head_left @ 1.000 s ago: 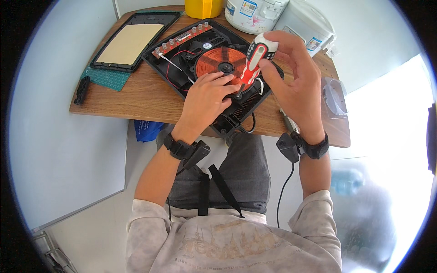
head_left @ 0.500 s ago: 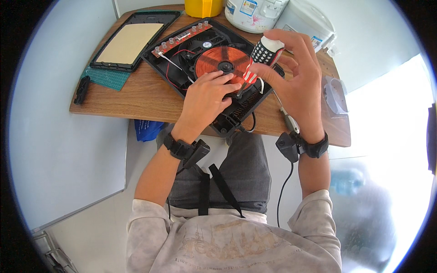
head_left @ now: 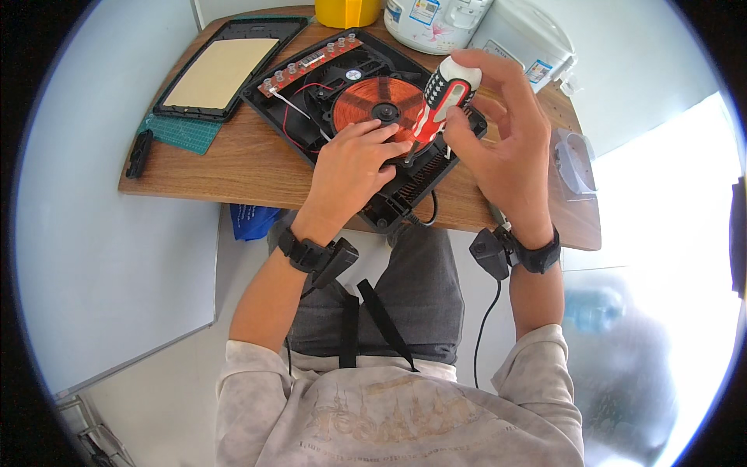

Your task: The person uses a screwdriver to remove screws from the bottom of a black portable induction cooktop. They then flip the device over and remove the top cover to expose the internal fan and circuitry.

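Observation:
An opened induction cooker [head_left: 405,175] with a black casing lies tilted on the table, its round copper coil [head_left: 354,105] exposed. My left hand [head_left: 350,159] rests over the coil's near edge, fingers stretched out, the index fingertip beside the screwdriver's shaft. Between the thumb and fingers of my right hand [head_left: 506,140] is a screwdriver [head_left: 445,97] with a red, black and white handle. It slants down to the coil's near right rim; what its tip meets is too small to make out.
At the far left, a black-framed panel [head_left: 222,74] lies on a green cutting mat [head_left: 183,134], near a black strip [head_left: 139,153]. A yellow container [head_left: 348,12] and white appliances [head_left: 436,23] stand along the back. A clear plastic tray [head_left: 574,163] sits at the right edge.
The screwdriver's handle has turned about its axis, and my right thumb and fingers have shifted along with it. My left hand stays in place on the coil.

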